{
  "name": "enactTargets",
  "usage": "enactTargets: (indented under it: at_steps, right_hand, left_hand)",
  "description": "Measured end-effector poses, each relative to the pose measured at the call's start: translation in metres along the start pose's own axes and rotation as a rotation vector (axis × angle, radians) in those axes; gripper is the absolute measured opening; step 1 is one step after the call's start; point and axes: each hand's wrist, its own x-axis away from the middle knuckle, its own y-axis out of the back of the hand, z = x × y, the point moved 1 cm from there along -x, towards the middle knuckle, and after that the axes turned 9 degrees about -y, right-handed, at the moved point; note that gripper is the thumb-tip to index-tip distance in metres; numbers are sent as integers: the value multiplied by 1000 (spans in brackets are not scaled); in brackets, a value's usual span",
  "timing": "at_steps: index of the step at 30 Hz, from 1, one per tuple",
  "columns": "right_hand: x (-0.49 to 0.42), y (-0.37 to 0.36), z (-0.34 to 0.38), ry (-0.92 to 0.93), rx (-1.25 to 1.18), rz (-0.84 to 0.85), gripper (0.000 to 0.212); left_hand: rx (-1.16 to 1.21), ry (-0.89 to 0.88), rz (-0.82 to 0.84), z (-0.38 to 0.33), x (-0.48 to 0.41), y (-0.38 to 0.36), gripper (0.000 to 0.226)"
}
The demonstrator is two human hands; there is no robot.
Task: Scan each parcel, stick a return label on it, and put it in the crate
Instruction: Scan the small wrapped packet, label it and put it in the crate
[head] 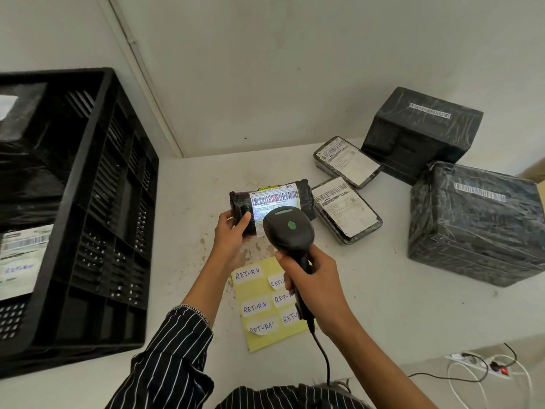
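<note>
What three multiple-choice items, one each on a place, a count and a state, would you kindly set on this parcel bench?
1. The yellow RETURN label sheet lies: A on the floor; B on the table; C on the wall.
2. Parcels lying unheld on the table: A two; B six; C four.
3. The barcode scanner is: A lit, aimed at the roll parcel; B dark, lying down; C hung on a hook.
Key: B, it lies flat beneath the right grip; C, two flat parcels plus two wrapped boxes; A, its light falls on the shipping label.
</note>
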Motion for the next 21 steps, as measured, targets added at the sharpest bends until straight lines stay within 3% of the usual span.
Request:
enactTargets:
  at_steps: [21]
  right_hand:
    - [14,1,-1,-15,-32,16,18]
  left_hand:
    - [17,38,-25,5,-5,4,45]
